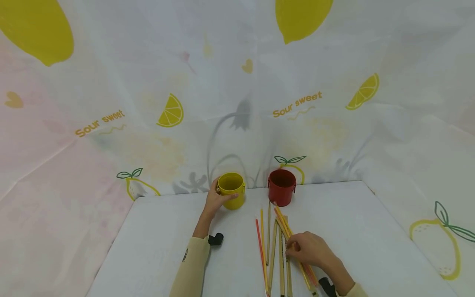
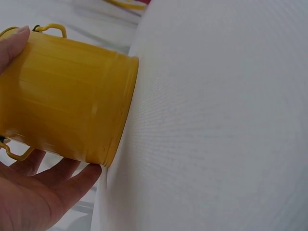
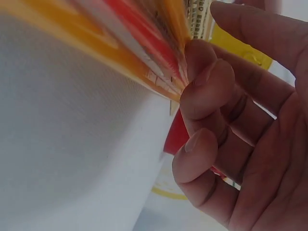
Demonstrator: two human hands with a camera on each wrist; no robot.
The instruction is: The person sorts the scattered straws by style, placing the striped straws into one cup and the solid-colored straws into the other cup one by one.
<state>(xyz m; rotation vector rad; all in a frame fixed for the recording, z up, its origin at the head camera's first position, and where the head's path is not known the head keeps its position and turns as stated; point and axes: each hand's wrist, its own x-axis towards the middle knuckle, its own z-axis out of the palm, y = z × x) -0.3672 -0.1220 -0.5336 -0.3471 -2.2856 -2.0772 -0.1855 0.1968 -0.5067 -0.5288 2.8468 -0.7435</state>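
Note:
My left hand (image 1: 216, 201) grips a small yellow bucket (image 1: 234, 202) at the back of the white table, thumb on one side and fingers on the other. In the left wrist view the bucket (image 2: 67, 96) shows its wire handle fittings, and its base meets the table. A bundle of long, thin yellow and red sticks (image 1: 282, 222), pencil-like, slants under my right hand (image 1: 309, 248). Curled fingers (image 3: 207, 91) touch these sticks (image 3: 125, 43) in the right wrist view; how the thumb meets them is hidden. Several wood-coloured sticks (image 1: 281, 264) lie beside the bundle.
A red bucket (image 1: 282, 192) stands upright at the back, right of the yellow one. One red stick (image 1: 259, 239) and a yellow stick (image 1: 262, 231) lie left of the wooden ones. Behind the table hangs a lemon-print cloth (image 1: 230, 82).

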